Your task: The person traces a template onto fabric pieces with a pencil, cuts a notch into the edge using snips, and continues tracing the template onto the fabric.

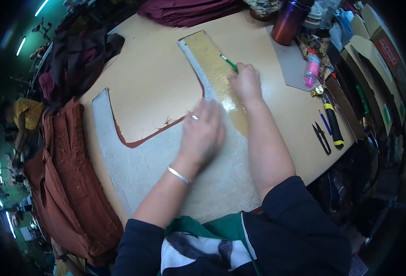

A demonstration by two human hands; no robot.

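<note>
A large grey-white pattern template [152,179] with a deep U-shaped cutout lies flat on the table. A glossy yellowish strip [210,55] covers its right arm. Rust-red cloth [159,133] shows as a thin edge along the cutout, with loose threads at one spot. My left hand [202,133], wearing a ring and a silver bangle, is over the template by the cutout's right corner; motion blurs its fingers. Closed around a slim green pen-like tool [229,61], my right hand [246,83] is at the outer edge of the yellowish strip.
Stacked rust-red cloth [74,175] lies along the left edge, with dark maroon cloth [69,64] beyond. At right are thread snips [321,138], a blue pencil [325,122], a black-and-yellow handled tool [333,119], a pink bottle [312,69] and a tumbler [291,20]. A person [25,117] is far left.
</note>
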